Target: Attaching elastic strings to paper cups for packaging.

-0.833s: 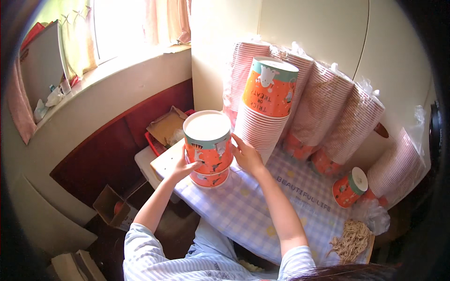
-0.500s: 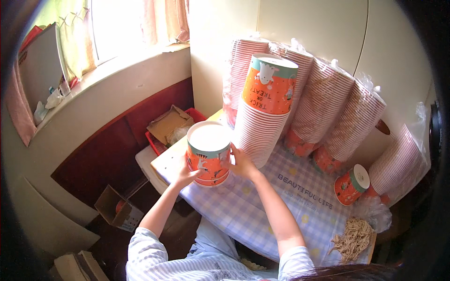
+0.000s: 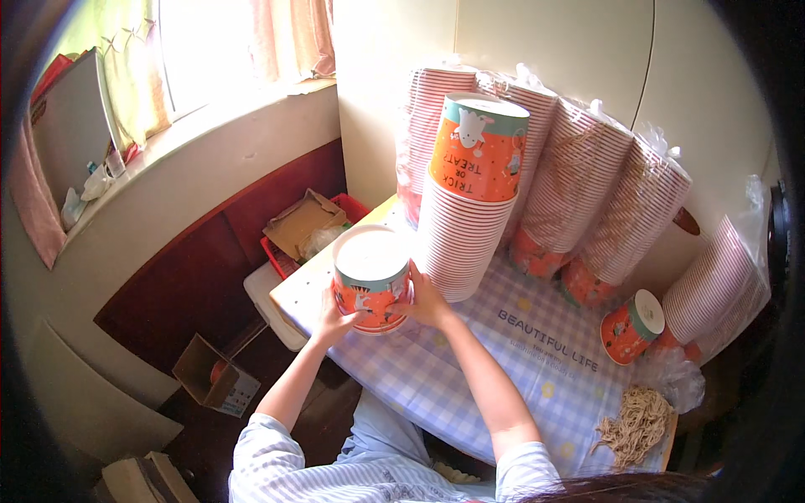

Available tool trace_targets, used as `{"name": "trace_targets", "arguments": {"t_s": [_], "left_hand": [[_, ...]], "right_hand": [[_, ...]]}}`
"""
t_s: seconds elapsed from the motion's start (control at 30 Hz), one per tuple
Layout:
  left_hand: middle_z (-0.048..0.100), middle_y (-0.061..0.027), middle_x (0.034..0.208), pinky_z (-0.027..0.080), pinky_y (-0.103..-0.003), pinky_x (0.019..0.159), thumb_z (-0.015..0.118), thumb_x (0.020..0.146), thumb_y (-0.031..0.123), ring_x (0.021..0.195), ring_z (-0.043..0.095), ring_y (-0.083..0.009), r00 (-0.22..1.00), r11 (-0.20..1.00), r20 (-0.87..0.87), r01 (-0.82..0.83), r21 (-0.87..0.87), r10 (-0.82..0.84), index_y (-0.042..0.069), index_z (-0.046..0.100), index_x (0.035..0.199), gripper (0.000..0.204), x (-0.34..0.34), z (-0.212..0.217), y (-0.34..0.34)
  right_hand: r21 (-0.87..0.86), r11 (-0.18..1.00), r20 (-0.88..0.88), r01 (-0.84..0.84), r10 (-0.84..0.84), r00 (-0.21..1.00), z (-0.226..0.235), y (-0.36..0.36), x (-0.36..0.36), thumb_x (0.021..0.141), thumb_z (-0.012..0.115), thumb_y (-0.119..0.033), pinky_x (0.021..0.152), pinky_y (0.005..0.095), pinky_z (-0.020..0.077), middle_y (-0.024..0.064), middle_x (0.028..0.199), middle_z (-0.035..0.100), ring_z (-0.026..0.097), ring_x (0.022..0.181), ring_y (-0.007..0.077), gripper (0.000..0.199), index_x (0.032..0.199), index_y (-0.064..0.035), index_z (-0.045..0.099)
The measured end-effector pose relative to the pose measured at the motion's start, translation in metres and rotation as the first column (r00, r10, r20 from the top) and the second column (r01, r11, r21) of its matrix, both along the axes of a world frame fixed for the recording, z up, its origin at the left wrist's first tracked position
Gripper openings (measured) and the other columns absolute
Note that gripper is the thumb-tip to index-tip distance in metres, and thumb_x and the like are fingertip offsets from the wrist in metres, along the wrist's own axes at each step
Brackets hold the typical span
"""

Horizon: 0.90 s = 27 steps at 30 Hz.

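Two hands, left and right. One upside-down tub between them, one lying tub, one tall open stack, several wrapped stacks, one noodle heap.

A table covered with a pale blue and white checked cloth fills the centre and lower right of the frame. At its upper middle stands a tall stack of nested paper cups, with an orange cup just left of it near the table's left corner. Bagged cup stacks lean along the upper right. A single orange cup lies tipped at right, and a heap of tan strings sits at lower right.
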State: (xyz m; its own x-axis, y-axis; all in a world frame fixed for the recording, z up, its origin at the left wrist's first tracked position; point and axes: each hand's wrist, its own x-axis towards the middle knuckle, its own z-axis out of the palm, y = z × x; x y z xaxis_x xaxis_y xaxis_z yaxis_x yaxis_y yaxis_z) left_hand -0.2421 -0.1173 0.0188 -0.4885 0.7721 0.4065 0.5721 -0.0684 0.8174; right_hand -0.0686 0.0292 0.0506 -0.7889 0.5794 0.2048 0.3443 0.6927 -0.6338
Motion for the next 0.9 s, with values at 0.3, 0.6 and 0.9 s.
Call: {"name": "trace_targets", "arguments": {"t_s": [0.3,0.6,0.9], "left_hand": [[0.036,-0.0176,0.121,0.03,-0.038,0.098,0.076,0.056,0.034,0.115,0.036,-0.0294,0.999,1.0,0.049,0.017,-0.017,-0.016,-0.001,0.023,0.129,0.097,0.004,0.002,0.0],[0.036,-0.017,0.12,0.03,-0.039,0.098,0.076,0.056,0.032,0.117,0.035,-0.0284,1.0,1.0,0.023,0.012,0.025,-0.012,0.0,0.023,0.129,0.095,0.001,-0.01,0.004],[0.034,-0.0139,0.123,0.031,-0.037,0.099,0.076,0.056,0.02,0.117,0.035,-0.0234,0.989,0.995,0.125,0.069,0.07,-0.078,0.001,0.018,0.13,0.096,-0.01,-0.037,0.01]], "right_hand": [[0.016,0.999,-0.062,-0.031,0.032,0.998,-0.018,0.009,-0.003,0.056,0.073,-0.055,0.088,0.0377,0.04,0.0228,0.118,0.038,0.045,0.106,0.0342,0.12,0.137,-0.0027,0.001],[-0.084,0.996,-0.093,-0.006,-0.001,0.996,-0.007,-0.001,0.0,0.058,0.079,-0.028,0.095,0.0397,0.034,0.0207,0.124,0.042,0.04,0.116,0.0345,0.105,0.135,-0.0023,0.011],[-0.128,0.992,-0.072,-0.001,-0.008,0.997,0.001,-0.008,0.003,0.058,0.078,-0.032,0.097,0.039,0.0322,0.023,0.124,0.039,0.037,0.118,0.0339,0.108,0.136,-0.0022,0.01]]}}
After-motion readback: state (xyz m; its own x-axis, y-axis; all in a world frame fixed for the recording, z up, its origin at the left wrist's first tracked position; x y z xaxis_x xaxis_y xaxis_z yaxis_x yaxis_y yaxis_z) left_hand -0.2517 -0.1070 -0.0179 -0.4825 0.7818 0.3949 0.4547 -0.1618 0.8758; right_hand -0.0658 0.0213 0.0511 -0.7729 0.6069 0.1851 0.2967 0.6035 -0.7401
